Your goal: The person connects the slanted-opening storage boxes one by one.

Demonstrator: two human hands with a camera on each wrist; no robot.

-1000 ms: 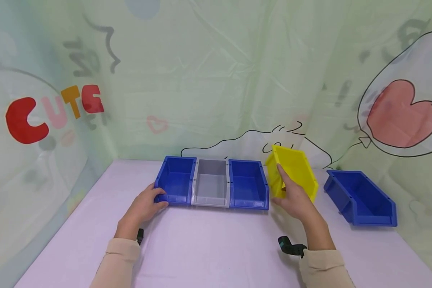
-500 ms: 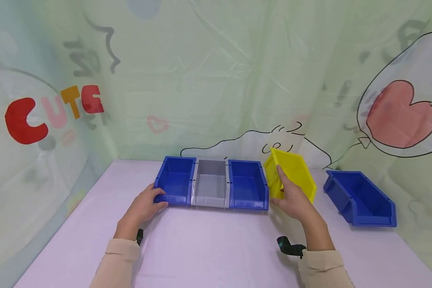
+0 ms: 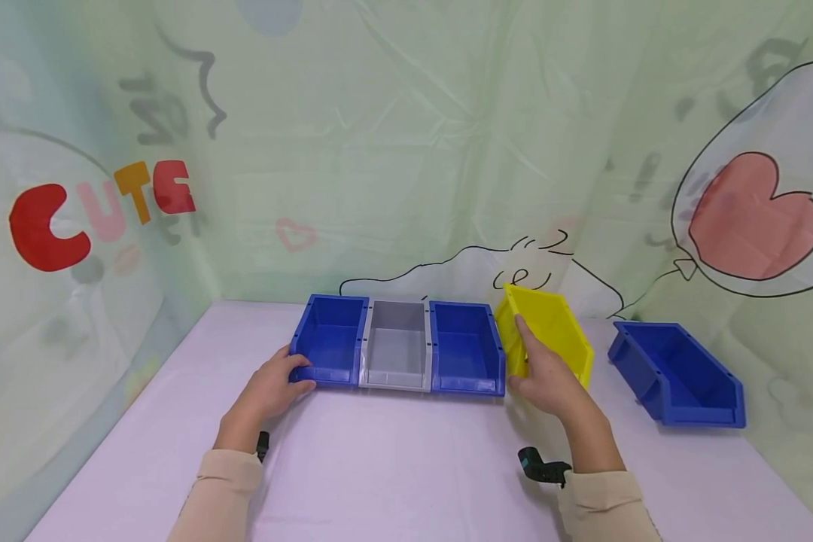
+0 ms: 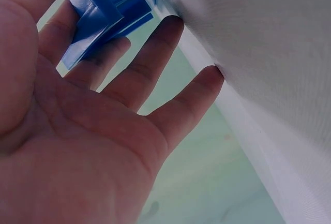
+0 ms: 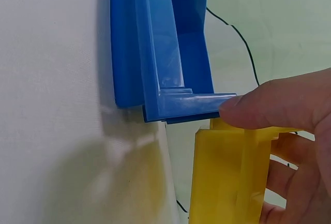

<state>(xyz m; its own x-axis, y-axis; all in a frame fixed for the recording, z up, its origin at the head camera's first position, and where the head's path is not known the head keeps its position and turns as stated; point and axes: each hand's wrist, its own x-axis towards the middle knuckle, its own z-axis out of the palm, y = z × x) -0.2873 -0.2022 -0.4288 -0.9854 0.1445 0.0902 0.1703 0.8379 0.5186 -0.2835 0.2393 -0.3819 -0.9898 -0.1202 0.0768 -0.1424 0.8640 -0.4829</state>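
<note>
Fingers [image 5: 283,176] of the right hand [image 3: 547,379] pinch yellow bin [image 3: 557,325], tilted, just beside middle blue bin [image 3: 466,346]. Left hand [image 3: 269,385] pinches front corner of left blue bin [image 3: 335,337], remaining fingers spread.

yellow bin [image 3: 554,327] | open-topped, tilted | just beside middle blue bin [image 3: 467,346] | left blue bin [image 3: 334,342] | upright, leftmost

Both sleeves plain beige. Left sleeve [image 3: 215,500] and right sleeve [image 3: 610,512] each end in a broad, creased cuff band. Black right wrist device [image 3: 545,470] juts left, elbow-shaped, blunt-ended, small teal patch. Black left wrist device [image 3: 263,446] mostly hidden; small dark end shows right of cuff.
</note>
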